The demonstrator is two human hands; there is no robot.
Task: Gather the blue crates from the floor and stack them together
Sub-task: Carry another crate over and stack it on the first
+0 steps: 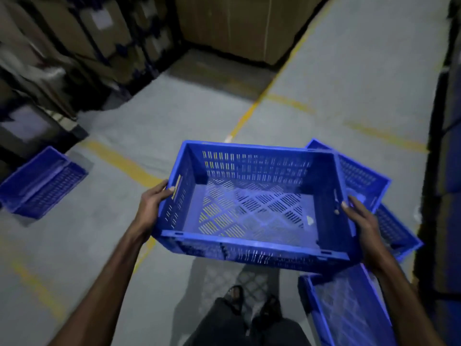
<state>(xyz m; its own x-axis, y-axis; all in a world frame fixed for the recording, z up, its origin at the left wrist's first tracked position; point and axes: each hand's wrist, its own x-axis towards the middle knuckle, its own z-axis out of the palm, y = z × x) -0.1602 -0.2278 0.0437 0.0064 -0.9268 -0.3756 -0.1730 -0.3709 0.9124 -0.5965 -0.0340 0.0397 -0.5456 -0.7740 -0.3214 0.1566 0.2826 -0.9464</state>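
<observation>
I carry an empty blue slotted crate (252,243) above the floor, level and open side up. My left hand (153,204) grips its left end wall at the handle slot. My right hand (361,221) holds the right end wall, thumb over the rim. Behind and to the right of it lies another blue crate (366,178) on the floor, with one more (396,228) just under it. A further blue crate (349,310) lies at the lower right by my legs. One blue crate (42,183) lies tipped on the floor at the far left.
Grey concrete floor (336,71) with yellow lines (249,116). Shelving with cardboard boxes (74,46) runs along the left; a large cardboard box (237,23) stands at the back. A dark rack (446,146) lines the right edge. My feet (237,298) show below the crate.
</observation>
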